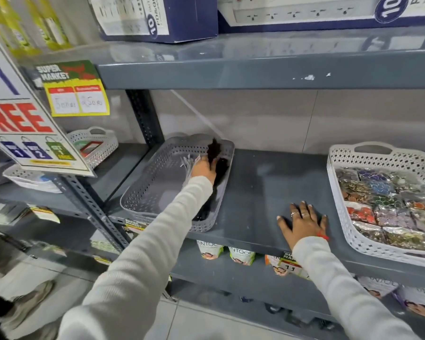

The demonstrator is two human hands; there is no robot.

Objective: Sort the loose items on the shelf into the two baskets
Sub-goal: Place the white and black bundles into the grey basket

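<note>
A grey perforated basket (142,190) stands on the left of the grey shelf (263,182). My left hand (203,168) reaches into it and is shut on a bundle of black hair pieces (215,153); more black pieces (207,207) lie along the basket's right wall, partly hidden by my sleeve. A white perforated basket (375,155) at the right holds several clear packets of coloured beads (388,204). My right hand (303,222) lies flat on the bare shelf between the baskets, fingers spread, holding nothing.
An upper shelf (255,67) overhangs with blue power-strip boxes (157,18). A promo sign (22,114) and a yellow price tag (76,94) hang at the left. Small white baskets (96,146) sit on the neighbouring rack. Product packs (241,255) stand on the shelf below.
</note>
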